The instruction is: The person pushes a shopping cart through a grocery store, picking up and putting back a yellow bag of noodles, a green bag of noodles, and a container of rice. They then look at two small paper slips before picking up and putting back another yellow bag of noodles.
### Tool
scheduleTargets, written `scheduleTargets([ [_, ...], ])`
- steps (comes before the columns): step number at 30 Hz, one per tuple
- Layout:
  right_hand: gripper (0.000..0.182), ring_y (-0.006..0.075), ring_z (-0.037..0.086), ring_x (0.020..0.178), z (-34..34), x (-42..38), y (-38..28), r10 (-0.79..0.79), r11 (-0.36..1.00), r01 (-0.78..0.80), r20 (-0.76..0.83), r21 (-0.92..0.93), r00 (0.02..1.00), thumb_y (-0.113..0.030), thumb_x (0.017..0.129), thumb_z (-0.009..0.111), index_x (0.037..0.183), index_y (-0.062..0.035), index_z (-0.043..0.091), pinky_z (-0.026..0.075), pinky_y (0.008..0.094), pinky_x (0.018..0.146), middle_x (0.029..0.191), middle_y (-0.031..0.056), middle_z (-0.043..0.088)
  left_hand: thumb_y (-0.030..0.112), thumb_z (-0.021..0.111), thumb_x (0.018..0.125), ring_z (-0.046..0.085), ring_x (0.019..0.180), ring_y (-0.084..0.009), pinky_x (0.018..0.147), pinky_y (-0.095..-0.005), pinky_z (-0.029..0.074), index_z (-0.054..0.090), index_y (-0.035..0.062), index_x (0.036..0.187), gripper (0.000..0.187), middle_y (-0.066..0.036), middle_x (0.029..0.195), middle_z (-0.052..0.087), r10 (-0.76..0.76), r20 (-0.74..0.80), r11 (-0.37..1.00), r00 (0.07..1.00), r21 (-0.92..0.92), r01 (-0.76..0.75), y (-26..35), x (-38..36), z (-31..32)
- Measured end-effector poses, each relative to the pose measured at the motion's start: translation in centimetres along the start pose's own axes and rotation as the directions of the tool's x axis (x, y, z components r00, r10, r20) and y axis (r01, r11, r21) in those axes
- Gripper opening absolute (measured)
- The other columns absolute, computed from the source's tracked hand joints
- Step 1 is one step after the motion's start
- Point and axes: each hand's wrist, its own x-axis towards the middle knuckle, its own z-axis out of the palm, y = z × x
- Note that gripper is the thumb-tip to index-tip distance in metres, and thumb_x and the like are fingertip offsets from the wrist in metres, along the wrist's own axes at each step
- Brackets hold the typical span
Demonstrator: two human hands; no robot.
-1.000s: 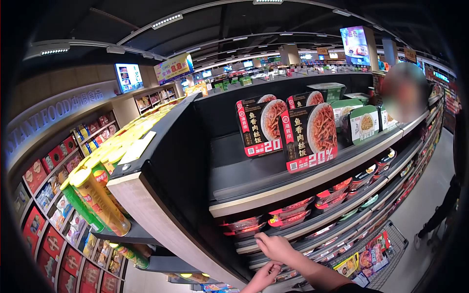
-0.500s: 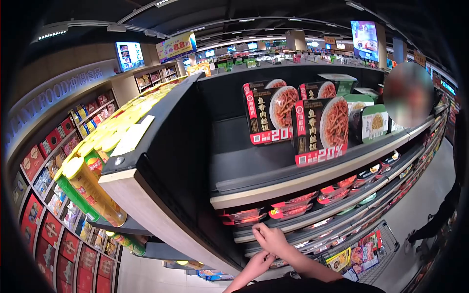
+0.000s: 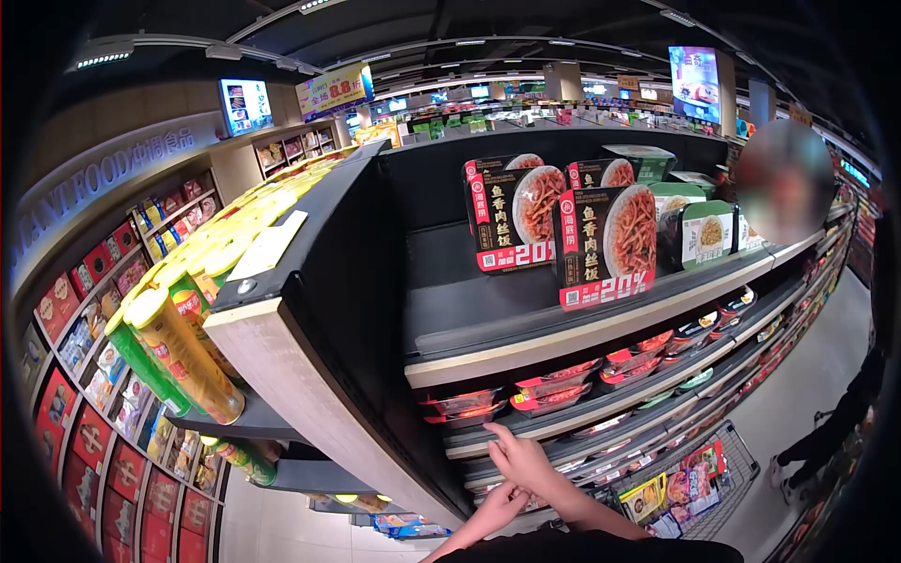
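Observation:
My right hand point(image 3: 521, 462) is in front of the lower shelves, its index finger extended toward the red trays point(image 3: 552, 387) and the other fingers curled; nothing shows in it. Just below and touching it, my left hand point(image 3: 502, 504) has its fingers bent in, and whether it holds anything is hidden. Above, on the top shelf point(image 3: 488, 324), black and red boxed meals point(image 3: 608, 239) stand upright with green and white packs point(image 3: 706, 235) to their right.
A shopping cart point(image 3: 741, 474) with colourful bags stands at the lower right, near a person in dark clothes point(image 3: 835, 413). Chip tubes point(image 3: 188, 352) line the shelf end at the left. Red boxes point(image 3: 80, 460) fill a rack farther left.
The index finger of my right hand is more extended than before. The view has shifted slightly, so the boxed meals appear a little farther left.

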Motion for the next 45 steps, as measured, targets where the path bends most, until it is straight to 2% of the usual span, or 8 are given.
scheduleTargets([
  [8, 0.063, 0.0424, 0.069, 0.066, 0.3, -0.6, 0.8, -0.031, 0.999, 0.032, 0.040, -0.042, 0.999, -0.021, 0.102, 0.064, 0.160, -0.0142, 0.040, 0.054, 0.0523, 0.061, 0.073, 0.0157, 0.070, 0.011, 0.061, 0.107, 0.056, 0.086, -0.0077, 0.077, -0.0260, 0.048, 0.065, -0.0002, 0.113, 0.013, 0.000, 0.097, 0.065, 0.075, 0.025, 0.994, 0.997, -0.080, -0.073, -2.3, -0.5, 3.1],
  [12, 0.065, 0.0375, 0.072, 0.068, -1.4, -6.0, 0.8, -0.009, 0.998, 0.006, 0.055, 0.057, 0.998, -0.018, 0.101, 0.065, 0.160, -0.0112, 0.039, 0.055, 0.0474, 0.061, 0.081, 0.0119, 0.073, 0.007, 0.061, 0.104, 0.060, 0.090, -0.0100, 0.081, -0.0279, 0.050, 0.066, -0.0015, 0.111, 0.012, -0.001, 0.095, 0.067, -0.054, 0.086, 0.985, 0.995, 0.169, 0.039, -3.0, -1.3, 4.4],
  [20, 0.032, 0.0408, 0.073, 0.077, -5.4, -19.9, 9.5, 0.342, 0.939, -0.334, -0.168, 0.077, 0.924, -0.024, 0.101, 0.065, 0.130, -0.0122, 0.064, 0.056, 0.0505, 0.067, 0.084, 0.0182, 0.073, 0.008, 0.060, 0.106, 0.061, 0.087, -0.0076, 0.081, -0.0261, 0.051, 0.068, 0.0018, 0.124, 0.021, -0.001, 0.098, 0.070, -0.061, 0.155, 0.992, 0.986, 0.120, 0.042, -2.8, -1.6, 8.8],
  [22, 0.028, 0.0408, 0.072, 0.078, -6.0, -24.3, 12.7, 0.428, 0.874, -0.463, -0.218, -0.147, 0.877, -0.027, 0.100, 0.066, 0.121, -0.0081, 0.065, 0.056, 0.0517, 0.069, 0.082, 0.0180, 0.072, 0.011, 0.058, 0.109, 0.062, 0.090, -0.0076, 0.083, -0.0254, 0.051, 0.068, 0.0024, 0.125, 0.021, -0.001, 0.097, 0.069, -0.102, 0.184, 0.981, 0.978, 0.182, 0.068, -2.2, -1.6, 10.2],
  [31, 0.046, 0.0436, 0.073, 0.090, -6.5, -40.1, 18.3, 0.718, 0.687, -0.672, 0.116, -0.276, 0.687, -0.049, 0.100, 0.065, 0.100, -0.0032, 0.068, 0.058, 0.0554, 0.078, 0.093, 0.0222, 0.073, 0.017, 0.055, 0.109, 0.061, 0.086, -0.0120, 0.080, -0.0293, 0.051, 0.066, 0.0032, 0.126, 0.025, -0.006, 0.097, 0.068, -0.134, 0.386, 0.953, 0.913, 0.303, 0.012, -3.1, -0.9, 17.7],
  [37, 0.051, 0.0451, 0.073, 0.085, -7.1, -41.5, 18.7, 0.685, 0.727, -0.630, 0.212, -0.273, 0.697, -0.056, 0.101, 0.059, 0.100, -0.0072, 0.075, 0.057, 0.0548, 0.077, 0.088, 0.0221, 0.075, 0.014, 0.053, 0.110, 0.060, 0.091, -0.0127, 0.082, -0.0305, 0.050, 0.068, 0.0035, 0.122, 0.022, -0.007, 0.105, 0.070, -0.285, 0.563, 0.951, 0.776, 0.268, 0.154, -2.2, -1.0, 20.9],
  [40, 0.065, 0.0436, 0.074, 0.083, -4.9, -43.8, 23.3, 0.658, 0.752, -0.571, 0.316, -0.330, 0.684, -0.069, 0.100, 0.050, 0.094, -0.0090, 0.073, 0.057, 0.0560, 0.076, 0.087, 0.0224, 0.075, 0.016, 0.052, 0.113, 0.064, 0.113, -0.0161, 0.102, -0.0322, 0.049, 0.066, 0.0027, 0.124, 0.022, -0.006, 0.117, 0.069, 0.008, 0.683, 0.988, 0.730, 0.109, -0.113, -8.9, -0.9, 20.8],
  [45, 0.065, 0.0465, 0.073, 0.083, -5.9, -42.7, 23.2, 0.635, 0.772, -0.522, 0.391, -0.363, 0.667, -0.068, 0.101, 0.048, 0.110, -0.0072, 0.067, 0.056, 0.0572, 0.076, 0.086, 0.0252, 0.074, 0.020, 0.052, 0.114, 0.062, 0.120, -0.0134, 0.102, -0.0307, 0.048, 0.058, -0.0001, 0.134, 0.029, -0.009, 0.126, 0.069, -0.229, 0.764, 0.968, 0.603, 0.113, 0.224, -1.9, 0.2, 19.7],
])
